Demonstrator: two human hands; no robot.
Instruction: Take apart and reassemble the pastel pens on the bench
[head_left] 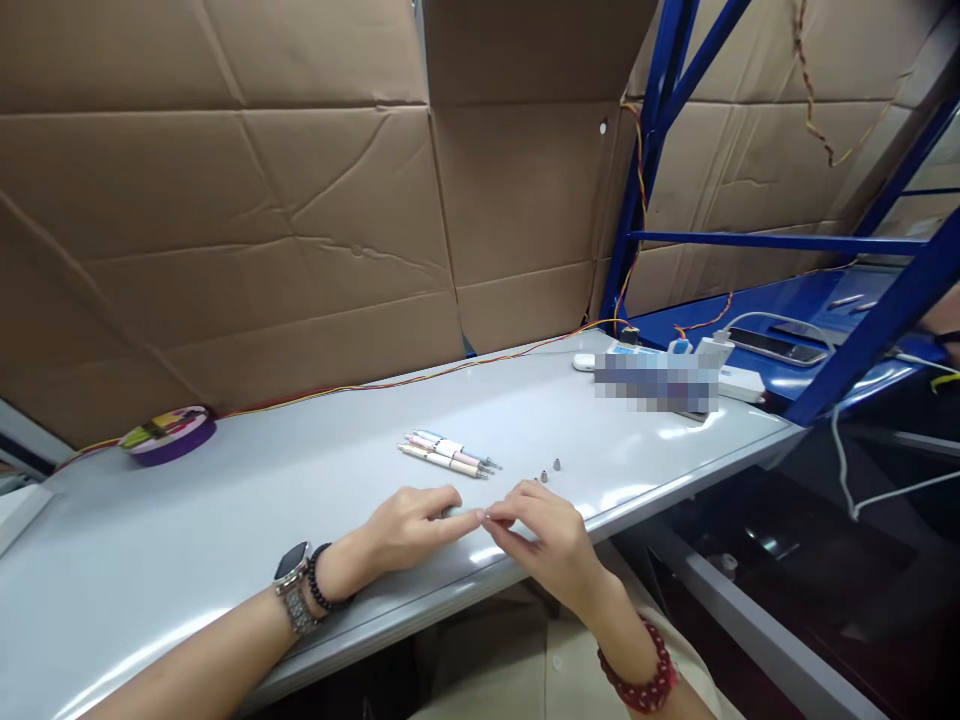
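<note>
My left hand (pixel 412 525) rests over the near part of the table, one finger stretched toward my right hand, the others curled. A small greyish bit shows under its curled fingers, too hidden to name. My right hand (pixel 544 535) is closed in a pinch against the left fingertip. A tiny pale speck shows at the pinch; I cannot make out what it is. Just beyond both hands, several pale click pens (pixel 446 455) lie side by side, their metal ends pointing right. Small grey metal cones, like pen tips (pixel 556 464), stand beyond my right hand.
A purple-edged roll of tape (pixel 169 437) sits at the table's back left. Chargers, a white power strip (pixel 741 384) and a blurred-out item stand at the right end. A blue metal frame (pixel 646 170) rises there, and cardboard (pixel 337 200) walls the back. Thin wires follow the back edge.
</note>
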